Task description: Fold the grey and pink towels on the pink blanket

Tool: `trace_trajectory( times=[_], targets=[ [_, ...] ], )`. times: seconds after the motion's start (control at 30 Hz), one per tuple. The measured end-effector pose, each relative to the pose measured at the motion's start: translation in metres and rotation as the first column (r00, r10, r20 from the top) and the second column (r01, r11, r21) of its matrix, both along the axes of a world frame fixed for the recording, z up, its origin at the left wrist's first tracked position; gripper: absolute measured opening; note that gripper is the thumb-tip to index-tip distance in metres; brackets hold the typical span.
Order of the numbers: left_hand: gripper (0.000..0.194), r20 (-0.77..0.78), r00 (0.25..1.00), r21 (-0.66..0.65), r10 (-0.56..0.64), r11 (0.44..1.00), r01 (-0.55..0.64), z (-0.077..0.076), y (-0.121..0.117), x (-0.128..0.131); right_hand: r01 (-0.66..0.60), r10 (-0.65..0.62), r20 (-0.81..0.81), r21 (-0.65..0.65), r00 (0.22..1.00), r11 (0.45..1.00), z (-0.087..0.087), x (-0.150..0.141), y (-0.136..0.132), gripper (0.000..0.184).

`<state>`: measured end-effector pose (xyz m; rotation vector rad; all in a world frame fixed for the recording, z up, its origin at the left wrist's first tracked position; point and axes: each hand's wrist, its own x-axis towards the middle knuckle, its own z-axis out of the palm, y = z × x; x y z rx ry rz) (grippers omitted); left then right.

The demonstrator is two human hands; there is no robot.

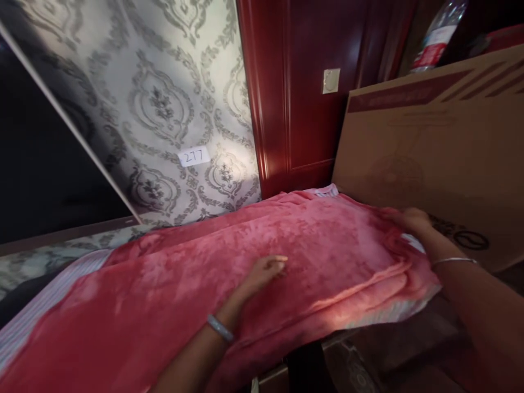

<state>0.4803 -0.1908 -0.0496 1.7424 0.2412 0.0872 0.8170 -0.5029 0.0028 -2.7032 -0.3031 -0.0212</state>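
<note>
L hand (264, 273) rests open on a plush pink blanket (262, 245), fingers lightly curled, no grip; smooth pale band (220, 327) on wrist. R hand (415, 221) clenches the blanket's right end, bunching the soft pile into ridged folds. Blanket lies in a long, thick fold, striped lining (53, 289) showing at lower L. Cardboard box panel (434, 147) leans just past R hand, little room there. Behind: damask wallpaper (164, 103) w/ white "277" card (194, 156), glossy red wood panel (286, 93), plastic bottle (438, 33) top R.
</note>
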Motion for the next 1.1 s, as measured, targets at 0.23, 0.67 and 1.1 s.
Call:
trace_trajectory(
  times=[0.23, 0.67, 1.1],
  targets=[
    [0.032, -0.060, 0.966, -0.600, 0.250, 0.765, -0.235, 0.001, 0.048, -0.055, -0.281, 0.284, 0.099, -0.040, 0.954, 0.959, 0.043, -0.136, 0.140, 0.025],
    [0.009, -0.098, 0.924, -0.756, 0.371, 0.576, -0.311, -0.024, 0.058, -0.060, -0.709, 0.699, 0.129, 0.059, 0.703, 0.702, -0.064, -0.311, 0.156, 0.034],
    [0.019, -0.083, 0.937, -0.589, 0.340, 0.741, -0.321, -0.011, 0.048, -0.014, -0.742, 0.565, 0.517, 0.235, 0.643, 0.628, -0.095, -0.324, 0.154, 0.042]
  ],
)
